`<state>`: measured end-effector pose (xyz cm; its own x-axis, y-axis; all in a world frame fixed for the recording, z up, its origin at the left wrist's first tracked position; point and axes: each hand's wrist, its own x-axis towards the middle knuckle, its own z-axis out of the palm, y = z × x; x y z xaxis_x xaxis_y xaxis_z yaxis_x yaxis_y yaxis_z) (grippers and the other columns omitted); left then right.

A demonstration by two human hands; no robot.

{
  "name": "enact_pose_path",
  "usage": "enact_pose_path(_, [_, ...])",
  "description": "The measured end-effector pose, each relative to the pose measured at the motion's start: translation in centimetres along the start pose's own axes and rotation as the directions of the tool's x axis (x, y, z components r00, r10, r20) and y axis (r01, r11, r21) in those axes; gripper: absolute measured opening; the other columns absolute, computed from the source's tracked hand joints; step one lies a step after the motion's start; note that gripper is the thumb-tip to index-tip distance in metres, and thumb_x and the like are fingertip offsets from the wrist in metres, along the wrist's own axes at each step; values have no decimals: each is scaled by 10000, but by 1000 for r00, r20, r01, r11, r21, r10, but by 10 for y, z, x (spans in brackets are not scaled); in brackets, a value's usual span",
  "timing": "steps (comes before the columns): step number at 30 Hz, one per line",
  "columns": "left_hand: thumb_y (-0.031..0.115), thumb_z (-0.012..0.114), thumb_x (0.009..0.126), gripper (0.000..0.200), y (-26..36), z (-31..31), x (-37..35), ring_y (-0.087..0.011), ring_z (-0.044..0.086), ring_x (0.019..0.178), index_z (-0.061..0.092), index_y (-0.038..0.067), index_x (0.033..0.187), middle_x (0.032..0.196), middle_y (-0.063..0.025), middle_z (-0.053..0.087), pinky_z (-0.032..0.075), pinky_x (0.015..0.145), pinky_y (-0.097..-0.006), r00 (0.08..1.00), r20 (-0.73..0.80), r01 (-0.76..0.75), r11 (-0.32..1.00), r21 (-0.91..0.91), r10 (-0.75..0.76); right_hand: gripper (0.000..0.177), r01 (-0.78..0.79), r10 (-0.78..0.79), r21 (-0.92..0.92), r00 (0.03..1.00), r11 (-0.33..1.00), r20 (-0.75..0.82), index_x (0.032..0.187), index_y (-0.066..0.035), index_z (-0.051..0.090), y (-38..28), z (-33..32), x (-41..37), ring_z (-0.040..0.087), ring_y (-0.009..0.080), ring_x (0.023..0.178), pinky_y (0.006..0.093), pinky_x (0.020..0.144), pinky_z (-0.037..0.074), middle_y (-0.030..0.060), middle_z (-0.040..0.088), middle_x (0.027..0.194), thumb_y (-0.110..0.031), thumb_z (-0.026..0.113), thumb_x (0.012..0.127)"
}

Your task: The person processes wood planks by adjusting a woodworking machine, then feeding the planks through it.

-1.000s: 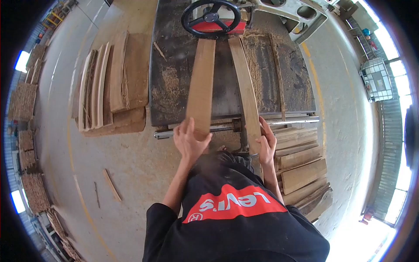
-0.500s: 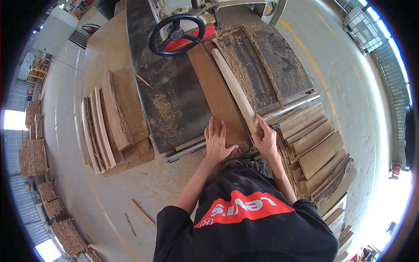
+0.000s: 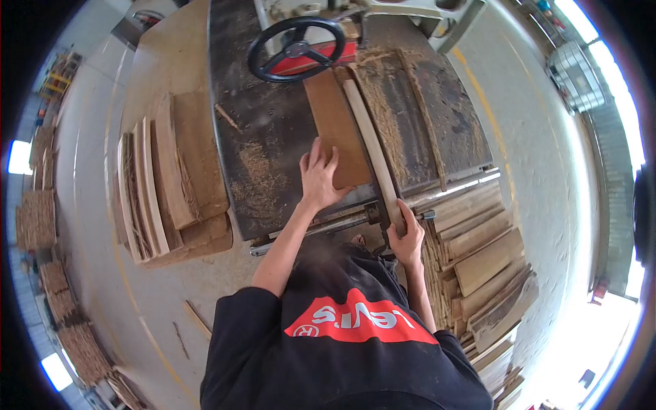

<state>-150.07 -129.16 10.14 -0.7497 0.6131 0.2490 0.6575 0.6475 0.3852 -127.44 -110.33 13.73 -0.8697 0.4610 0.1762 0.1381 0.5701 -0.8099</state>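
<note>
My left hand [image 3: 320, 176] is open, its fingers spread over the left edge of a flat brown board [image 3: 336, 126] on the dark machine table. To the right of that board lies a long, slightly curved pale wood strip [image 3: 370, 140], along a dark raised edge. My right hand [image 3: 407, 236] is closed round the strip's near end, which sticks out past the table's front edge. The far ends of board and strip reach toward the machine's red part, below a black handwheel [image 3: 296, 49].
Sawdust covers much of the machine table [image 3: 266, 116]. A side table on the left carries curved wood pieces [image 3: 145, 184]. Stacked boards [image 3: 488, 260] stand close on my right. A metal rail [image 3: 307, 232] runs along the table's front edge, and offcuts [image 3: 197, 319] lie on the floor.
The brown board has slid away from me toward the machine, my left hand moving forward with it. My right hand and the strip's near end are slightly closer to me. The whole view has shifted.
</note>
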Motion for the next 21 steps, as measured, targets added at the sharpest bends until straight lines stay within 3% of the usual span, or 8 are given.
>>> enact_pose_path(4, [575,923,670,1086,-7,-5,-4,-402,235,1626,556,-9,1510,1474,-293,575,283,1193,-684,1000,-13,-16,999,-30,16,533,-6,6,-18,999,1000,-48,1441,-16,653,-3,7,3,742,316,1205,402,1023,568,229,746,1305,-17,695,909])
enact_pose_path(7, [628,903,677,1108,-8,-5,-2,-393,223,1634,557,-4,1519,1477,-293,579,259,1219,-699,999,54,-7,999,-33,9,498,-75,76,27,996,997,-54,1422,7,666,8,16,-2,751,262,1135,387,987,582,220,755,1287,-44,741,932])
enact_pose_path(9, [659,894,683,1124,-13,-4,4,-386,214,1643,550,12,1535,1485,-290,587,248,1230,-710,994,112,14,999,-47,-8,491,8,-5,23,995,1000,-99,1405,23,670,16,22,-4,742,235,1124,373,977,581,201,765,1270,-57,785,935])
enact_pose_path(12, [673,895,679,1144,-21,-8,22,-379,208,1645,545,11,1544,1477,-288,594,236,1240,-718,997,62,44,998,-47,-41,488,-89,100,122,991,989,-85,1393,33,673,26,21,-5,737,219,1108,363,962,583,189,770,1255,-67,812,937])
enact_pose_path(15, [653,916,650,1173,-31,-8,41,-388,202,1639,536,-13,1538,1425,-312,603,255,1233,-716,998,29,61,998,-35,-60,492,-116,117,10,993,993,-29,1405,71,645,28,19,-3,696,188,1173,346,1033,547,182,745,1304,-49,805,956])
enact_pose_path(16, [659,926,633,1115,-41,-12,52,-388,248,1627,608,12,1484,1450,-262,611,273,1229,-713,994,106,41,999,0,-41,490,-128,128,10,991,992,-41,1403,69,649,23,20,-5,698,187,1167,345,1027,550,181,748,1297,-50,807,955])
enact_pose_path(19, [630,916,698,962,-116,-41,64,-403,376,1571,677,48,1426,1484,-213,631,354,1215,-663,984,-124,-152,969,-196,129,469,-122,122,8,988,993,-89,1379,54,671,14,24,3,720,192,1121,349,990,568,178,767,1249,-65,813,949])
enact_pose_path(21, [568,913,751,790,-158,-112,57,-407,481,1506,743,63,1335,1480,-161,663,424,1188,-607,960,-263,-132,983,-127,95,436,-97,97,6,987,995,-132,1342,30,703,19,26,0,752,210,1057,365,938,593,177,792,1182,-91,818,940])
